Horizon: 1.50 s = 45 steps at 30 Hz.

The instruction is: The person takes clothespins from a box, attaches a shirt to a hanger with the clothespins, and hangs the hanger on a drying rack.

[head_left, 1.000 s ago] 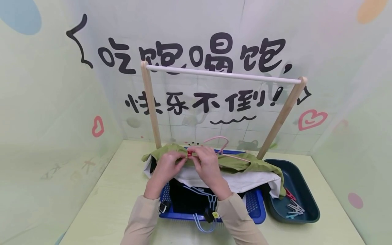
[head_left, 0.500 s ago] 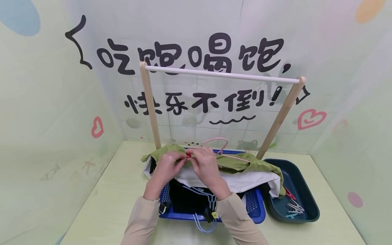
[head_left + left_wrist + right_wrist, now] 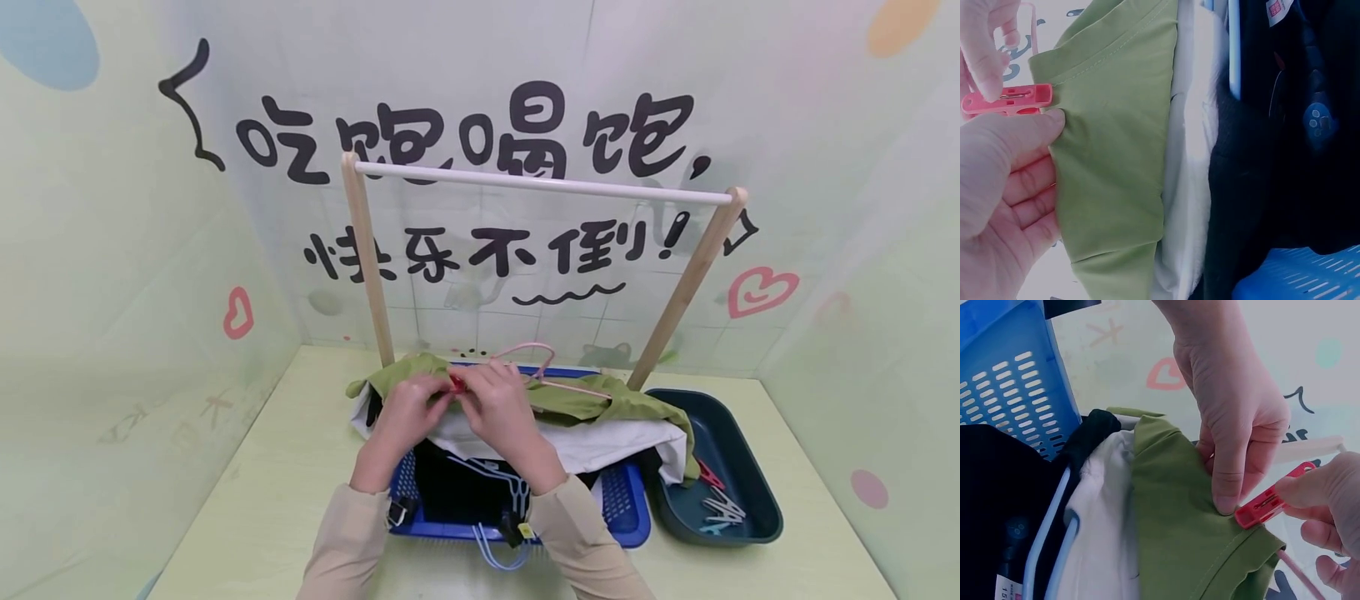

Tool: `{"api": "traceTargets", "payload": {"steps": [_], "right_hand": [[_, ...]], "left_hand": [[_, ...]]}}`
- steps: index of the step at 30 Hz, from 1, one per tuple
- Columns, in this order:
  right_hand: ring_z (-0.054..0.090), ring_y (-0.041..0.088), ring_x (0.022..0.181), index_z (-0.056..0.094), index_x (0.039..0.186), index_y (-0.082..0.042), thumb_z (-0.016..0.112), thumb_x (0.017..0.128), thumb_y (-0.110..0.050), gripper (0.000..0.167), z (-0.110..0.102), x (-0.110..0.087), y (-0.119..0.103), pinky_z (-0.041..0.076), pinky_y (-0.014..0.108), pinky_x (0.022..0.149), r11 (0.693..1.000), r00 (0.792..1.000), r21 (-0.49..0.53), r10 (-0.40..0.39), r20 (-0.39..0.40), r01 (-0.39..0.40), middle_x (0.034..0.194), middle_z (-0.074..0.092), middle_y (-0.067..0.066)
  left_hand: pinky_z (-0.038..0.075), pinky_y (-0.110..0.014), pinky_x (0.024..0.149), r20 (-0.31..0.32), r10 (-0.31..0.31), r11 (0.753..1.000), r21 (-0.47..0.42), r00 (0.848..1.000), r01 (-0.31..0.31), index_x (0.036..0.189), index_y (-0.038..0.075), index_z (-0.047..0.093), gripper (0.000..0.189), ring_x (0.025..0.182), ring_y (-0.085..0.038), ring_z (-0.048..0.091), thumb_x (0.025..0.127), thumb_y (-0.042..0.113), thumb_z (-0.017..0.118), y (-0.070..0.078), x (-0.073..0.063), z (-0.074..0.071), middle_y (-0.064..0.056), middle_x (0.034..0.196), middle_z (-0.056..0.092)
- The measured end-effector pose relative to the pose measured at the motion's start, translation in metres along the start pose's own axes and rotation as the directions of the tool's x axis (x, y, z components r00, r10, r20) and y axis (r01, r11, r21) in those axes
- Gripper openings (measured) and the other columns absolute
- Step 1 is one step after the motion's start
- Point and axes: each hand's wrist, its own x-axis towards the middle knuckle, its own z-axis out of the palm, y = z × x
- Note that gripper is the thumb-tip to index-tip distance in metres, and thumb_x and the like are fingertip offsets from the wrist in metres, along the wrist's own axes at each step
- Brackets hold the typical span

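My left hand (image 3: 408, 408) pinches the stitched top edge of a green garment (image 3: 1110, 137) between thumb and fingers. A red clothespin (image 3: 1266, 506) is pinched by its handles in my right hand (image 3: 501, 404). Its nose overlaps the garment's edge, right beside the left thumb, as the left wrist view shows. From the cloth a pink hanger (image 3: 573, 388) sticks out, its hook upward, just right of my right hand. White cloth (image 3: 592, 443) and a black garment (image 3: 457, 487) lie under and in front of the green one.
A blue perforated basket (image 3: 632, 508) sits beneath the clothes, with light blue hangers (image 3: 501, 562) at its front. Behind stands a wooden rack with a white rod (image 3: 540, 182). At right, a dark teal basin (image 3: 776, 521) contains several clothespins (image 3: 723, 507).
Both hands and the red clothespin have shifted slightly left, and the clothespin's tilt has changed. The pink hanger's hook has dipped a little lower and left.
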Motion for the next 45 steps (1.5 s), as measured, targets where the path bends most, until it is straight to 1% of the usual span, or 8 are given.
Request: {"api": "traceTargets", "payload": {"steps": [7,17,24,28,33,37,41,45], "right_hand": [[0.061,0.023,0.094,0.064,0.114,-0.004,0.078,0.073,-0.005,0.044,-0.006,-0.006,0.003,0.048,0.035,0.085,0.993,0.995,0.082,0.090,-0.031,-0.087,0.104,0.067,0.008],[0.062,0.020,0.084,0.067,0.104,-0.002,0.076,0.074,0.002,0.032,-0.028,-0.028,0.011,0.053,0.031,0.074,0.977,0.977,0.139,0.177,-0.122,-0.160,0.093,0.067,0.009],[0.062,0.023,0.083,0.068,0.098,0.002,0.073,0.074,0.004,0.025,-0.051,-0.053,0.025,0.052,0.026,0.072,0.980,0.971,0.138,0.167,-0.171,-0.145,0.093,0.067,0.011],[0.062,0.024,0.080,0.068,0.095,0.004,0.066,0.081,-0.007,0.018,-0.071,-0.068,0.037,0.051,0.025,0.071,0.986,0.962,0.092,0.156,-0.225,-0.139,0.090,0.067,0.012],[0.060,0.025,0.074,0.069,0.097,0.003,0.060,0.087,-0.017,0.024,-0.103,-0.096,0.057,0.047,0.021,0.069,0.978,0.939,-0.004,0.197,-0.283,-0.207,0.087,0.067,0.013],[0.059,0.026,0.073,0.068,0.096,0.004,0.067,0.078,-0.003,0.020,-0.127,-0.121,0.077,0.046,0.014,0.070,0.950,0.917,-0.072,0.270,-0.294,-0.303,0.085,0.066,0.016],[0.059,0.026,0.069,0.067,0.093,0.006,0.073,0.066,0.013,0.029,-0.145,-0.147,0.094,0.043,0.008,0.069,0.896,0.890,-0.160,0.362,-0.277,-0.414,0.083,0.065,0.017],[0.060,0.028,0.066,0.067,0.091,0.007,0.073,0.065,0.017,0.029,-0.155,-0.175,0.111,0.038,0.002,0.067,0.832,0.850,-0.203,0.469,-0.240,-0.516,0.081,0.066,0.017]], "left_hand": [[0.054,-0.032,0.062,0.003,0.002,1.000,-0.008,1.000,-0.002,0.080,0.002,0.071,0.008,0.072,-0.021,0.065,0.075,-0.002,0.075,-0.003,0.001,0.003,-0.009,0.079,0.069],[0.055,-0.033,0.063,0.004,-0.015,1.000,-0.006,1.000,0.015,0.083,0.001,0.072,0.012,0.073,-0.023,0.066,0.073,-0.002,0.077,-0.002,0.002,0.004,-0.010,0.080,0.070],[0.054,-0.033,0.062,-0.012,-0.042,0.999,-0.006,0.999,0.042,0.080,0.001,0.071,0.011,0.071,-0.023,0.066,0.072,-0.004,0.077,-0.002,-0.002,0.005,-0.010,0.078,0.069],[0.055,-0.033,0.063,-0.007,-0.046,0.999,-0.019,0.999,0.046,0.080,0.000,0.071,0.011,0.072,-0.023,0.066,0.072,-0.004,0.077,-0.003,-0.002,0.005,-0.010,0.079,0.069],[0.055,-0.034,0.060,-0.022,-0.012,0.999,-0.036,1.000,0.012,0.079,-0.001,0.070,0.009,0.069,-0.024,0.066,0.072,-0.003,0.076,-0.004,-0.001,0.006,-0.011,0.076,0.069],[0.054,-0.032,0.058,-0.047,0.022,0.999,-0.032,0.999,-0.024,0.077,-0.001,0.069,0.007,0.067,-0.023,0.065,0.073,-0.001,0.075,-0.003,0.000,0.006,-0.011,0.074,0.068],[0.054,-0.034,0.058,-0.035,0.019,0.999,-0.028,0.999,-0.020,0.078,-0.001,0.070,0.010,0.068,-0.024,0.065,0.070,-0.004,0.077,-0.003,0.001,0.006,-0.011,0.075,0.068],[0.054,-0.034,0.060,-0.023,0.008,1.000,-0.012,1.000,-0.009,0.078,0.000,0.070,0.012,0.069,-0.023,0.066,0.070,-0.005,0.078,-0.002,0.003,0.007,-0.011,0.077,0.069]]}}
